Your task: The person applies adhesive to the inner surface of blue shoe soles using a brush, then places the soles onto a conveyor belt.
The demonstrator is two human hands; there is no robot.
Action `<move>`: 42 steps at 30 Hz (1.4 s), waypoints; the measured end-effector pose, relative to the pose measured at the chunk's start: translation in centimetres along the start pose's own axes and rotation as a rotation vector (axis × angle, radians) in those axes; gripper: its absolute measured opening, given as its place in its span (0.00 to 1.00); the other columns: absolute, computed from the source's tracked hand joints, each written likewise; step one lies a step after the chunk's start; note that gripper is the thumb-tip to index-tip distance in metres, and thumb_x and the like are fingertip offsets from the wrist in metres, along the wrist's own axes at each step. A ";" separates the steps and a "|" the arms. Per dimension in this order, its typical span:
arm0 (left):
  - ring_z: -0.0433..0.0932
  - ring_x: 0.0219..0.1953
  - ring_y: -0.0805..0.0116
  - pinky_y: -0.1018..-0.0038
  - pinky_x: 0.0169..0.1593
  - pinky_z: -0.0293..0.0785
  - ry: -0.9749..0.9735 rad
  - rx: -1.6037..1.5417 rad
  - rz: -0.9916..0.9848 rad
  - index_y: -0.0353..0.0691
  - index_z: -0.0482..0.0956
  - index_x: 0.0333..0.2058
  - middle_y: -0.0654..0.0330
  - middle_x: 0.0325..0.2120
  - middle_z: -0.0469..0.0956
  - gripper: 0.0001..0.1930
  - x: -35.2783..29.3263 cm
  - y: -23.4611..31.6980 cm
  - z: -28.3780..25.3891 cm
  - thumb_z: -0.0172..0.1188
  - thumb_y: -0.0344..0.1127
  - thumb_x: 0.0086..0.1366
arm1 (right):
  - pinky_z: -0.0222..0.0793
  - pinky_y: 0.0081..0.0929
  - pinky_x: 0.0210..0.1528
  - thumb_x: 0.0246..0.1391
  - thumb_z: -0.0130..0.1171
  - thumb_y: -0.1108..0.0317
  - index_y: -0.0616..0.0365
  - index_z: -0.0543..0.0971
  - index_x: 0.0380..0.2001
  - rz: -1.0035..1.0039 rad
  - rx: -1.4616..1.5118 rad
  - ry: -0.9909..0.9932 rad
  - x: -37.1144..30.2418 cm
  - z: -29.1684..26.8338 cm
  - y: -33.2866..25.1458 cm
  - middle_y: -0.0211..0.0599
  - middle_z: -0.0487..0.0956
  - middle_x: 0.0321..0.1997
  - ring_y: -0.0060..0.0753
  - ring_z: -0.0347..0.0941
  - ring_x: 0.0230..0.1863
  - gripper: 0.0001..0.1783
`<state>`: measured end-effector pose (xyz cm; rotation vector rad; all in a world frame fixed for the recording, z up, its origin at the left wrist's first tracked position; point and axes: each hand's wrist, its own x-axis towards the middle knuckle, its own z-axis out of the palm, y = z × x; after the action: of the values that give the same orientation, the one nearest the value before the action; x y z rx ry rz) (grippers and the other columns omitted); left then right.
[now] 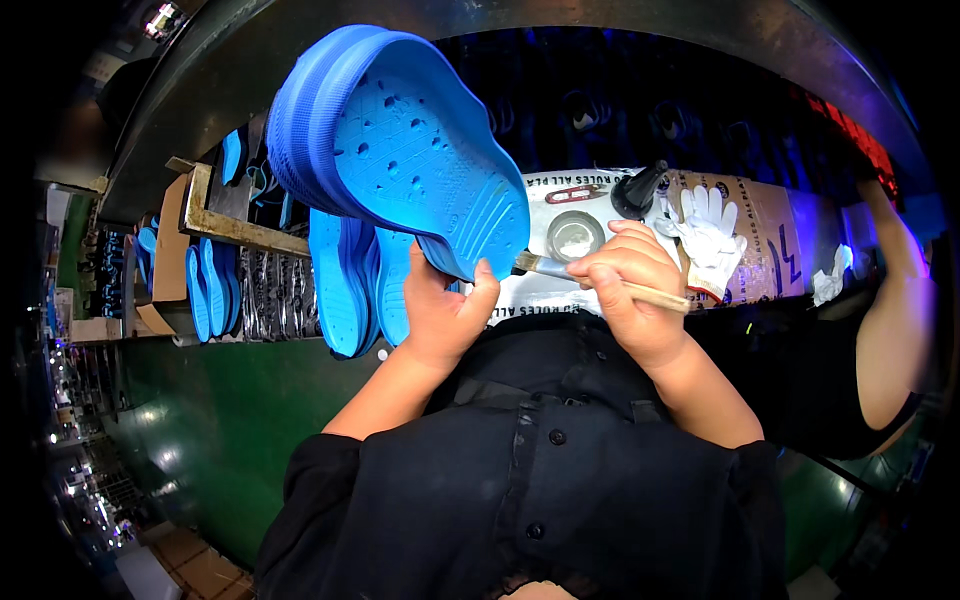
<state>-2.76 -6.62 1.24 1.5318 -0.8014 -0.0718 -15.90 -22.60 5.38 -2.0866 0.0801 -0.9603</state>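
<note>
Tilted up in front of me is a blue shoe sole, its hollow inner face with several small holes turned my way. My left hand grips its lower end, thumb on the near edge. In my right hand is a paintbrush with a pale wooden handle. Its dark bristles are at the sole's lower right edge; whether they touch it I cannot tell. Just beyond the right hand stand a round clear dish and a black bottle with a pointed nozzle.
More blue soles stand left of my left hand, others farther left by a cardboard box. White gloves and a red-handled tool lie on the covered table. At the right is another person's arm.
</note>
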 end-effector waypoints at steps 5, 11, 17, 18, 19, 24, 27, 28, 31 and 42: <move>0.79 0.31 0.65 0.74 0.37 0.74 -0.012 0.102 0.249 0.27 0.57 0.54 0.51 0.33 0.77 0.31 0.0 -1.1 -0.2 0.58 0.21 0.50 | 0.63 0.36 0.47 0.48 0.59 0.66 0.55 0.79 0.19 -0.072 -0.148 -0.056 -0.2 0.3 -0.2 0.30 0.71 0.15 0.35 0.68 0.22 0.08; 0.79 0.28 0.62 0.73 0.34 0.74 -0.065 0.187 0.328 0.28 0.50 0.59 0.51 0.31 0.77 0.38 -0.1 -1.5 -0.3 0.58 0.19 0.49 | 0.63 0.36 0.47 0.49 0.57 0.66 0.55 0.78 0.18 -0.013 -0.110 -0.024 -0.2 -0.4 -0.2 0.30 0.72 0.17 0.35 0.67 0.22 0.10; 0.79 0.25 0.63 0.73 0.31 0.74 -0.058 0.256 0.480 0.34 0.43 0.64 0.52 0.28 0.77 0.45 -0.1 -2.1 -0.5 0.58 0.19 0.48 | 0.63 0.38 0.50 0.52 0.52 0.68 0.56 0.78 0.18 -0.071 -0.253 -0.143 0.0 -0.3 -0.3 0.30 0.76 0.20 0.33 0.71 0.25 0.12; 0.79 0.25 0.63 0.73 0.31 0.74 -0.058 0.257 0.479 0.34 0.43 0.64 0.52 0.28 0.77 0.45 -0.1 -1.7 -0.6 0.58 0.19 0.48 | 0.63 0.38 0.50 0.52 0.52 0.68 0.56 0.78 0.18 -0.051 -0.263 -0.127 -0.1 -0.6 -0.1 0.31 0.76 0.20 0.33 0.71 0.25 0.12; 0.78 0.24 0.63 0.73 0.31 0.74 -0.084 0.264 0.410 0.34 0.45 0.63 0.52 0.27 0.77 0.44 0.0 -1.4 -0.7 0.58 0.19 0.47 | 0.63 0.38 0.50 0.52 0.52 0.68 0.56 0.77 0.18 -0.030 -0.274 -0.112 -0.3 -0.8 -0.1 0.31 0.77 0.21 0.33 0.71 0.25 0.11; 0.78 0.23 0.63 0.74 0.29 0.73 -0.042 0.209 0.367 0.29 0.56 0.55 0.54 0.25 0.76 0.34 -0.7 -1.6 -0.3 0.58 0.20 0.47 | 0.62 0.39 0.51 0.52 0.52 0.66 0.56 0.79 0.20 -0.101 -0.158 -0.151 -0.3 -0.6 -0.4 0.31 0.77 0.22 0.33 0.71 0.26 0.11; 0.77 0.24 0.63 0.75 0.30 0.72 -0.051 0.157 0.320 0.28 0.62 0.48 0.54 0.26 0.76 0.27 -0.5 -0.8 0.0 0.58 0.20 0.47 | 0.62 0.38 0.51 0.52 0.52 0.66 0.55 0.79 0.20 -0.088 -0.208 -0.178 -0.3 -0.2 -0.5 0.30 0.77 0.22 0.33 0.71 0.26 0.11; 0.77 0.24 0.63 0.75 0.30 0.72 -0.052 0.172 0.318 0.29 0.64 0.47 0.54 0.26 0.76 0.26 -0.5 -0.8 -0.1 0.59 0.20 0.46 | 0.62 0.37 0.51 0.52 0.53 0.65 0.56 0.79 0.20 -0.069 -0.230 -0.187 -0.5 -0.4 -0.2 0.31 0.77 0.22 0.32 0.70 0.26 0.12; 0.77 0.25 0.62 0.74 0.31 0.72 -0.063 0.197 0.339 0.30 0.65 0.46 0.54 0.27 0.76 0.26 -0.6 -1.1 -0.4 0.59 0.21 0.45 | 0.63 0.35 0.48 0.47 0.61 0.66 0.55 0.79 0.19 -0.080 -0.201 -0.060 -0.9 -0.7 0.0 0.28 0.74 0.18 0.33 0.70 0.24 0.07; 0.78 0.32 0.57 0.70 0.39 0.73 0.025 0.143 0.297 0.30 0.76 0.37 0.49 0.33 0.78 0.16 -0.7 -0.4 0.0 0.58 0.21 0.45 | 0.62 0.35 0.48 0.46 0.60 0.65 0.53 0.79 0.17 -0.077 -0.158 -0.117 -0.7 -0.3 -0.7 0.28 0.73 0.16 0.32 0.69 0.23 0.08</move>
<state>-3.13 -6.23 0.62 1.5278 -1.0232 0.2276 -16.73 -22.08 5.58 -2.3014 0.0151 -0.9002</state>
